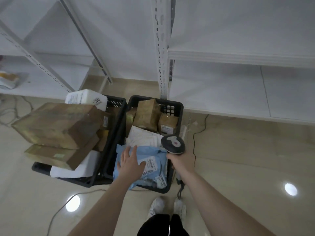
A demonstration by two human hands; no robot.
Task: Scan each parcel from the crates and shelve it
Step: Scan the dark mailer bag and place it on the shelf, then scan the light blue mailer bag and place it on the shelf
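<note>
The left hand [131, 161] lies spread flat on the blue bag [153, 166], apparently steadying its label for the scanner [173, 144], which the right hand [181, 160] grips at three o'clock.

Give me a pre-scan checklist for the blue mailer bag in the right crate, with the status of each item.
1. Grey handheld barcode scanner gripped in right hand: ok.
2. Left hand on the blue plastic mailer bag, fingers flat, not yet gripping: not ok.
3. White shipping label faces up, partly covered by the left hand: not ok.
4. Scanner aimed at label: cannot tell.
5. Bag lies on top in the right black plastic crate, free to lift: ok.
6. White metal shelf behind has bare space: ok.
</note>
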